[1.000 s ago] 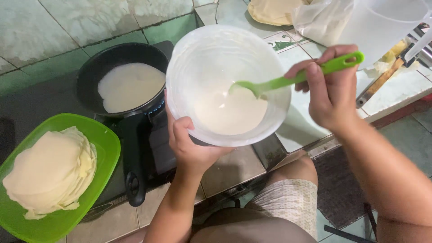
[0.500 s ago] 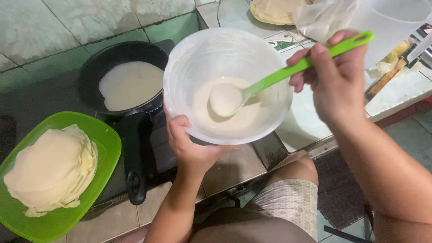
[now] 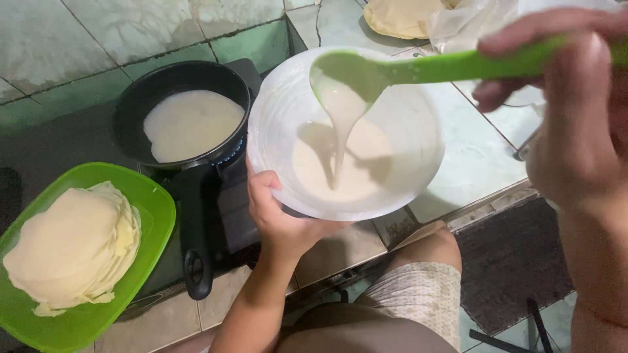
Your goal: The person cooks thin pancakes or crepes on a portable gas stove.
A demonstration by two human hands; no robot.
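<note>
Left hand (image 3: 278,216) grips the near rim of the white bowl (image 3: 275,124), fingers clamped on it, thumb inside the rim, bowl held up and tilted toward the camera above the table (image 3: 484,157). Pale batter (image 3: 363,163) pools in the bowl's bottom.

Right hand (image 3: 575,124) is at the right edge, close to the lens and blurred; fingers wrapped round the handle of the green ladle (image 3: 451,65), thumb on top. Ladle cup sits above the bowl's far side, tipped, with a stream of batter running from it down into the pool.

Left of the bowl: black pan (image 3: 150,98) on a dark burner, a round thin layer of batter (image 3: 193,124) spread in it, its handle pointing toward the person. Pan rim is just beside the bowl, maybe touching; hard to tell from this angle.

Lower left: green plate (image 3: 154,216) with a stack of pale thin crepes (image 3: 75,245).

Top, behind the bowl: another pale flat round (image 3: 399,16) on the table, partly under a clear plastic bag (image 3: 471,23).

Bottom centre: the person's knee in patterned shorts (image 3: 418,294).
</note>
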